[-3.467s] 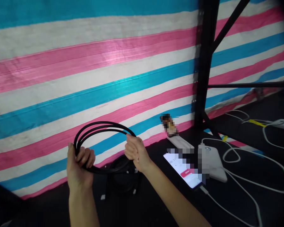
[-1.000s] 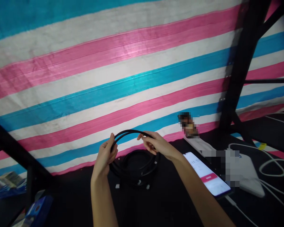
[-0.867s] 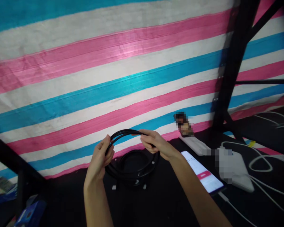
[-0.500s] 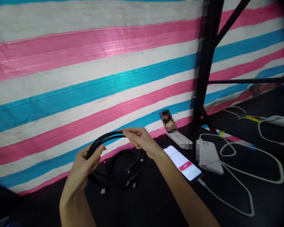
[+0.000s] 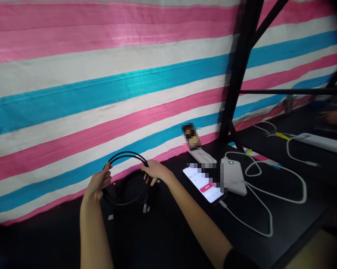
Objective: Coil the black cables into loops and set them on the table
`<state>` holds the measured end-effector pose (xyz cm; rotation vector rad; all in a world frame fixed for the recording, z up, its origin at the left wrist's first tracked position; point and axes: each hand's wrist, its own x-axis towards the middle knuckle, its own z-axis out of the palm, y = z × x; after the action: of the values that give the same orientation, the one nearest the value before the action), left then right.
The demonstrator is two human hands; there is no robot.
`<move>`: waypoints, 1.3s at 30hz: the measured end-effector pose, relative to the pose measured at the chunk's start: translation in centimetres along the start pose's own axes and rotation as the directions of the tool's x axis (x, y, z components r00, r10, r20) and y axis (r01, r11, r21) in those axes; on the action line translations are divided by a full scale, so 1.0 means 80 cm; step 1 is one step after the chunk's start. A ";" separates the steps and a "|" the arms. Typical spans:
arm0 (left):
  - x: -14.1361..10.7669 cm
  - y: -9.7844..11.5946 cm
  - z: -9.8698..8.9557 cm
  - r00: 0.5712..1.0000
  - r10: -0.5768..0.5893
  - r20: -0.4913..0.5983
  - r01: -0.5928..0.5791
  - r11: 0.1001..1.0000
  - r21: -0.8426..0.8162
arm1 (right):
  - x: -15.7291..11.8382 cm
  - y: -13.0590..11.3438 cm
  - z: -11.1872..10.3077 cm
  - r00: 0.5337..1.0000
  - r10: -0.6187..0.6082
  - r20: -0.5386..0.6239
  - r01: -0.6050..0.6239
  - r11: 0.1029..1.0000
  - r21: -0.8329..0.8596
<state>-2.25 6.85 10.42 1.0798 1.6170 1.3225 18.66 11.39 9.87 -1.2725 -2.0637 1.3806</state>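
A looped black cable [image 5: 123,203] is held up in front of me above the dark table. My left hand [image 5: 98,184] has its fingers closed round the left side of the loops. On the opposite side, my right hand [image 5: 157,171] pinches the strands between thumb and fingers, with some other fingers hanging loose below. Two strands arch separately between the hands at the top. Behind the loops, another dark coil [image 5: 123,182] rests on the table, partly hidden. White tags or ends [image 5: 146,208] show at the lower right of the cable.
To the right lie a lit phone [image 5: 199,183], a white power bank [image 5: 232,175] and a looping white cable [image 5: 269,215]. A striped sheet [image 5: 73,97] hangs behind, beside a black post [image 5: 232,86]. Another person's hand [image 5: 335,117] shows at the far right.
Both hands have come closer together, and the cable loops look narrower. My right hand has moved lower on the coil's right side. The camera view has shifted, and another person's hand appears.
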 end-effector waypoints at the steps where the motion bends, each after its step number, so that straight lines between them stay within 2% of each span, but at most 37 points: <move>1: 0.006 -0.008 0.003 1.000 -0.018 -0.021 0.019 0.999 0.038 | 0.000 0.001 0.002 0.999 0.037 0.007 -0.037 0.998 -0.041; 6: 0.034 -0.049 0.018 0.983 -0.032 -0.182 0.088 0.946 0.311 | -0.001 -0.005 0.009 0.980 0.195 -0.038 -0.198 0.949 -0.247; 10: 0.050 -0.069 0.021 0.992 -0.040 -0.123 0.093 0.883 0.459 | -0.002 -0.007 0.004 0.968 0.246 -0.044 -0.246 0.903 -0.353; 14: 0.056 -0.076 0.016 0.994 -0.057 -0.090 0.097 0.830 0.550 | -0.001 -0.005 -0.003 0.967 0.252 -0.048 -0.247 0.865 -0.437; 19: 0.054 -0.080 0.012 0.993 -0.094 -0.065 0.114 0.795 0.596 | 0.004 0.003 -0.012 0.970 0.214 -0.117 -0.243 0.830 -0.503; 27: 0.046 -0.088 0.007 0.980 -0.173 -0.098 0.197 0.780 0.594 | 0.026 0.028 -0.011 0.965 0.257 -0.057 -0.248 0.813 -0.527; 34: 0.031 -0.074 0.001 0.979 -0.172 -0.113 0.206 0.789 0.580 | 0.044 0.061 -0.013 0.954 0.295 -0.046 -0.277 0.819 -0.503; 39: 0.025 -0.065 0.014 0.980 -0.170 -0.101 0.195 0.755 0.626 | 0.057 0.074 -0.014 0.960 0.274 -0.053 -0.260 0.813 -0.520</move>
<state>-2.61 8.55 5.03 1.2334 2.2179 0.6607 19.84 16.48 4.39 -1.8325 -2.4537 0.9505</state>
